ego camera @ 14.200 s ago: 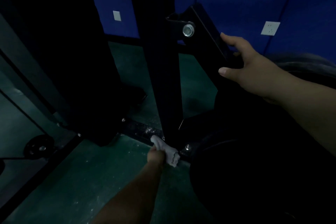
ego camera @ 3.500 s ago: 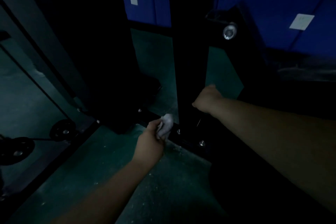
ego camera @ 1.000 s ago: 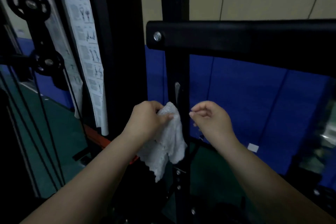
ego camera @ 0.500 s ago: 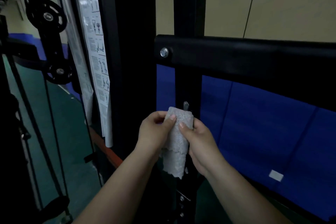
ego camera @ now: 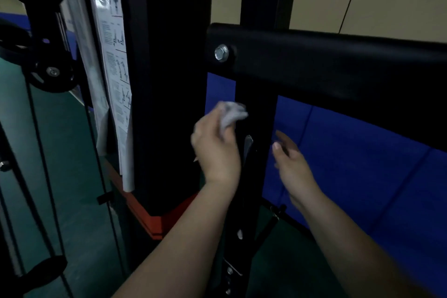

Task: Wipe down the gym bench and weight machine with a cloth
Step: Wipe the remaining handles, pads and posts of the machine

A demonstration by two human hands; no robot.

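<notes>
The left hand (ego camera: 215, 150) is in the middle of the frame. Its fingers curl around a small grey cloth (ego camera: 231, 113) and hold it tight. The cloth is bunched up. It sticks out from the top of the hand, above the knuckles. It sits just beside the black post (ego camera: 256, 113) of the weight machine, at the post's left edge. It is blurry, so I cannot tell if it touches the post.

The right hand (ego camera: 290, 159) is a bit lower and to the right of the post. Its fingers are loose and hold nothing. It is blurry too.

Half a second ago both hands held the cloth together, and it hung down long between them. Now the right hand has let go and moved off to the right. The cloth is squashed into a ball in the left hand and is higher up.

A thick black bar (ego camera: 338, 60) runs across the upper right of the frame. A shiny bolt (ego camera: 221, 53) sits at its left end. At the upper left there is a black wheel (ego camera: 52, 72) with thin cables. Next to it hangs a white paper chart (ego camera: 113, 55) with little drawings. Behind the post is a blue mat (ego camera: 362, 164). The floor (ego camera: 60, 152) on the left is green.
</notes>
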